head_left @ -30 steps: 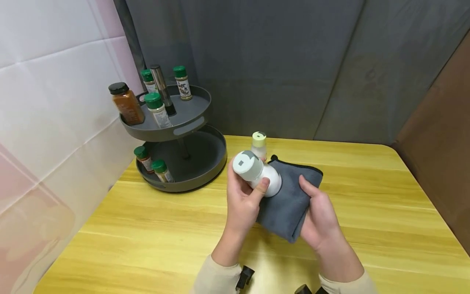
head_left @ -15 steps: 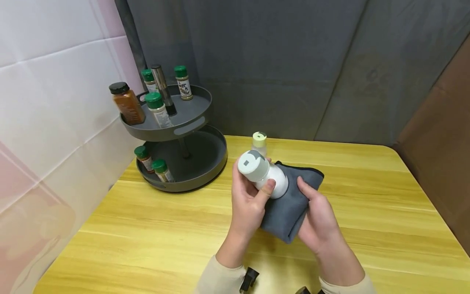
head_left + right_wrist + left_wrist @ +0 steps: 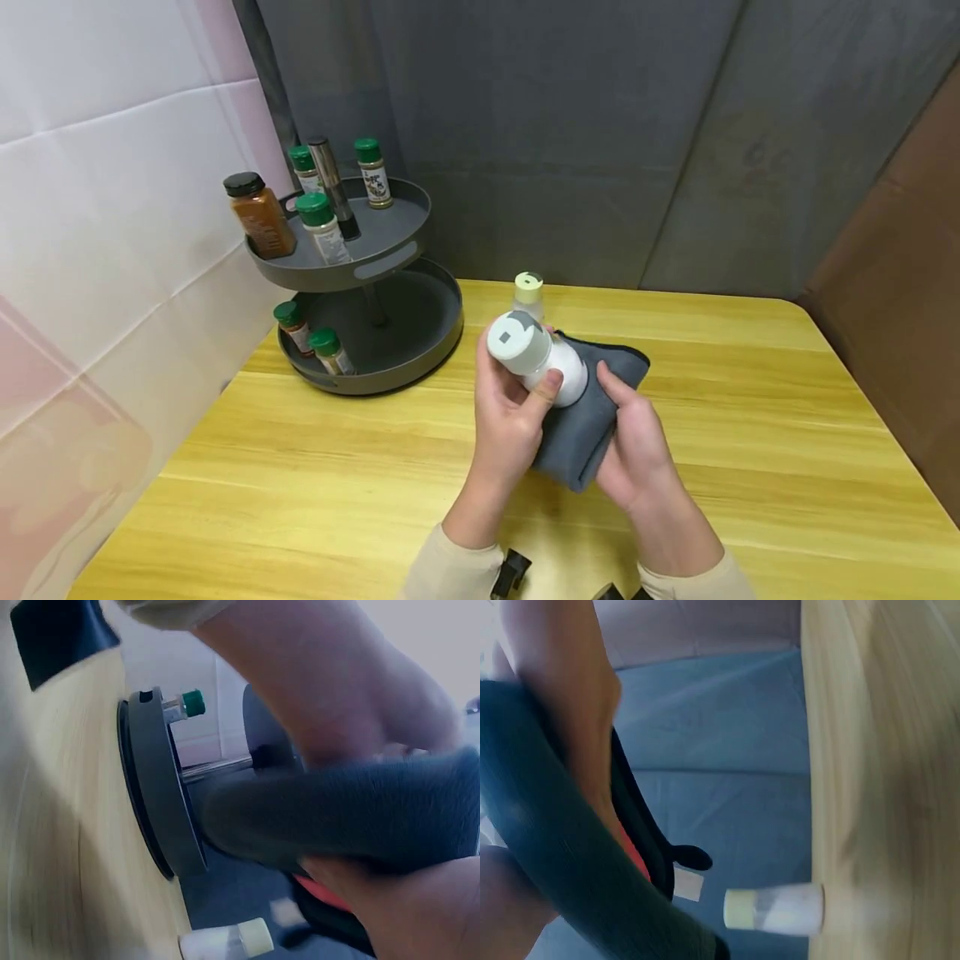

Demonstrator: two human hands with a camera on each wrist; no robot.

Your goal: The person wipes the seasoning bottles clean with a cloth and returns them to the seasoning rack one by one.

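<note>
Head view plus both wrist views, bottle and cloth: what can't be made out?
- White bottle, underside: head view, turned away against the gray cloth.
- Right hand, most fingers: head view, behind the cloth.
- Yellow-capped bottle, base: head view, behind the white bottle and left hand.
- Cloth's far end: right wrist view, cut off by the right edge.
- Orange jar, lettering: head view, too small.
</note>
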